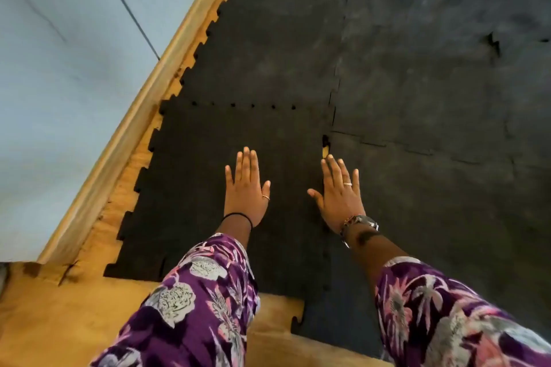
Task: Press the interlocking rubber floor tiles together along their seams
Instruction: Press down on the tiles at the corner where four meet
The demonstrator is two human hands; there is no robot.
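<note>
Head view: 2 hands are laid flat, fingers spread, at frame centre. Left hand (246,188) is pressed on the black interlocking rubber floor tile (208,176); right hand (340,194) is laid along its right seam (325,143).

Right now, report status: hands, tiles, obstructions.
Left hand flat on near tile. Right hand flat on seam. Small gap ahead. Nothing in the way.
</note>
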